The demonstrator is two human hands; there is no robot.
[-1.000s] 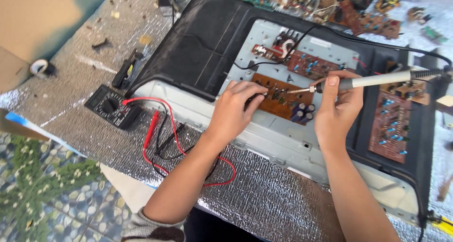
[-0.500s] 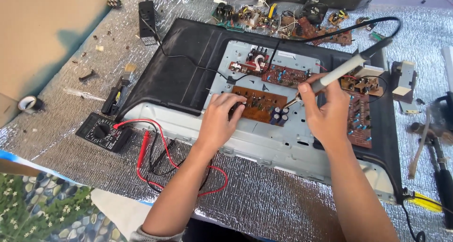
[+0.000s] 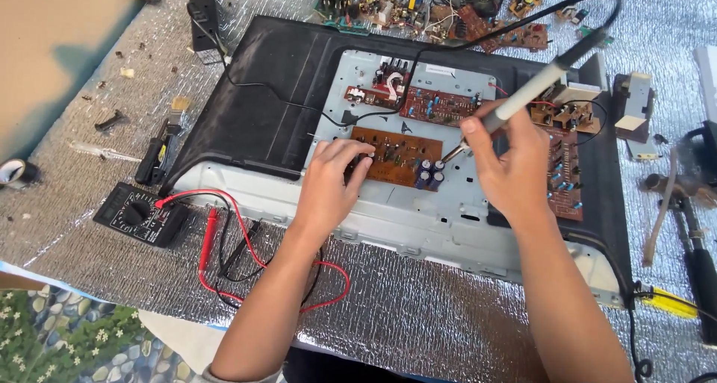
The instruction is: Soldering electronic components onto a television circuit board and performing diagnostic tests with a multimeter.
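Brown circuit board (image 3: pixel 394 156), centre of the frame, lying flat on the pale metal chassis (image 3: pixel 418 219) of an opened flat-panel set; dark blue capacitors (image 3: pixel 429 172) stand at its lower right corner. Left hand (image 3: pixel 332 187): palm down, fingers curled, fingertips pressing on the left end of the brown circuit board; it grips nothing. Right hand (image 3: pixel 508 166): closed around the grey handle of a soldering iron (image 3: pixel 526 92), held like a pen, the tip slanting down to the left and ending just beside the capacitors; whether tip and board touch cannot be told. Black cord (image 3: pixel 478 36) runs from the iron's upper end in a loop across the upper right of the frame. Second, reddish board (image 3: pixel 441 105) just above the brown one; third board (image 3: pixel 564 174) to the right, partly behind the right hand. Black back cover (image 3: pixel 261 107), left of the chassis. Silver foil-faced sheet covering the bench (image 3: pixel 418 316). Black multimeter (image 3: pixel 140 215), lower left, with red and black leads (image 3: pixel 224 256) coiled beside the left forearm. Loose boards and parts (image 3: pixel 448 10), upper edge of the frame. Roll of tape (image 3: pixel 15 172), far left edge.
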